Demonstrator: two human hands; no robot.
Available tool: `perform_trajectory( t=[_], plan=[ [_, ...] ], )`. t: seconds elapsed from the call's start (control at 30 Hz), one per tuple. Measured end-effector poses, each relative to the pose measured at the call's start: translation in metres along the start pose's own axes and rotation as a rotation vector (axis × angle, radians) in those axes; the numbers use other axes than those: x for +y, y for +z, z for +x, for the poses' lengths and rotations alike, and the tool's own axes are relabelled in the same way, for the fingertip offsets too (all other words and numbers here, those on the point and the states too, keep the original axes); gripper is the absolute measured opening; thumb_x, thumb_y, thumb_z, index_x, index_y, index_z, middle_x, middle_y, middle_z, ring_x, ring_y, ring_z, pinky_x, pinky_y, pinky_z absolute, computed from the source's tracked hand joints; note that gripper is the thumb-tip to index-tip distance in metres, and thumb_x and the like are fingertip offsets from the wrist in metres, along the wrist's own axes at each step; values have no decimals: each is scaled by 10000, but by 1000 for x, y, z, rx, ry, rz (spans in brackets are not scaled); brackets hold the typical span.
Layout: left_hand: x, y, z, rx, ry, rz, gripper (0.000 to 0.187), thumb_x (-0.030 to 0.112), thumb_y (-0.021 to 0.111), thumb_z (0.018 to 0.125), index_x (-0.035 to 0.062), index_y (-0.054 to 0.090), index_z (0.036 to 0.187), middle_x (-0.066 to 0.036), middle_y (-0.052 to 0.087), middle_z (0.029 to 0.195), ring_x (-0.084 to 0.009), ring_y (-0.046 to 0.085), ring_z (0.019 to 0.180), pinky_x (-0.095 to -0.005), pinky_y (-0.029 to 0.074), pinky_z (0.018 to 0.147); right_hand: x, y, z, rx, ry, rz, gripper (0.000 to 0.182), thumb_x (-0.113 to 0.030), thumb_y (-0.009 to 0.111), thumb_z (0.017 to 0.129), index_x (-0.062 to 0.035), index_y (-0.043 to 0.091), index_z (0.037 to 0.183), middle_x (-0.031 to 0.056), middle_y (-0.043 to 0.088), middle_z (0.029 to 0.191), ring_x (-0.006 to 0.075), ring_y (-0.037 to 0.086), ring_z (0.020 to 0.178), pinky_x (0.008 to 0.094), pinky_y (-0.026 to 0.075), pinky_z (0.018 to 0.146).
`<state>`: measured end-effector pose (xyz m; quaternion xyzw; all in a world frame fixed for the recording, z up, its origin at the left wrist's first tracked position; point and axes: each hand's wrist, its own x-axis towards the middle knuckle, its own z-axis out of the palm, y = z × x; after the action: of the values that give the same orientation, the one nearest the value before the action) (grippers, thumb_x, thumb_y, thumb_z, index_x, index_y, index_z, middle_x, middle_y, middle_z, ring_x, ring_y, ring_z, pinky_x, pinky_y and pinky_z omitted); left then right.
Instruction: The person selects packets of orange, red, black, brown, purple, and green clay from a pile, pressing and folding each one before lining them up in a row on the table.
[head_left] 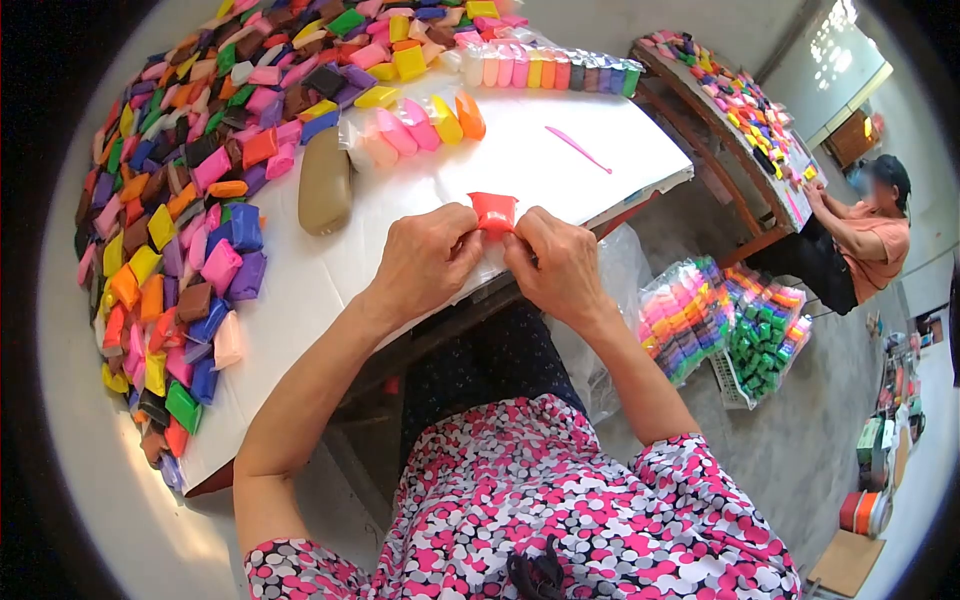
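Note:
A small red packet [494, 212] is pinched between my two hands above the front edge of the white-covered table [400, 190]. My left hand [425, 255] grips its left side, and my right hand [553, 262] grips its lower right corner. Beyond them lies a clear strip of packets [420, 128] in peach, pink, yellow and orange. A brown oval case [326, 182] sits to the left of it. To the right rests a thin pink tool [578, 149]. A longer clear pack of many colours [552, 70] lies along the back.
A large heap of coloured packets [180, 200] covers the table's left and back. On the floor at the right, bags of packets [690, 305] stand by a white basket [733, 380]. Another person [875, 235] sits at a second table [715, 100].

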<state>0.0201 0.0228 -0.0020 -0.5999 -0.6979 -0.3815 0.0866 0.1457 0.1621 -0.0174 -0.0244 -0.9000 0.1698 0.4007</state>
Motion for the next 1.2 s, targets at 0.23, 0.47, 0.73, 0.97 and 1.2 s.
perform_trajectory(
  t=[0.23,0.47,0.73,0.97,1.2],
  plan=[
    [6,-5,-1,18,53,50,87,47,627,768,17,547,782,-141,562,724,-331,576,637,-401,458,559,0,2,0,52,-115,-59,168,-86,621,764,-43,471,699,102,499,643,267,571,556,370,449,497],
    [2,-4,3,-18,143,7,89,24,634,801,-14,553,808,-146,510,683,-298,523,578,-364,422,531,14,7,-8,146,-246,-190,218,-68,640,720,-72,432,656,68,446,625,214,520,528,328,420,472],
    [8,-6,9,-69,-336,-487,335,277,685,876,-12,605,1024,-74,614,722,-128,533,609,-310,447,585,14,-1,-9,261,-397,-231,230,-78,663,694,-83,437,654,43,460,659,180,496,556,307,399,488],
    [9,-13,10,-177,-454,-887,304,238,641,934,-6,591,1110,-26,642,914,-80,573,780,-245,470,708,8,5,-4,220,-429,-138,190,-138,694,741,-61,521,745,49,524,717,190,528,595,314,431,528],
    [13,-13,11,-129,-447,-898,285,191,667,910,16,593,1122,-27,646,931,-79,580,781,-244,472,700,0,-22,35,135,223,465,267,-189,687,834,-36,666,1052,84,608,850,156,560,676,287,455,606]
  ],
)
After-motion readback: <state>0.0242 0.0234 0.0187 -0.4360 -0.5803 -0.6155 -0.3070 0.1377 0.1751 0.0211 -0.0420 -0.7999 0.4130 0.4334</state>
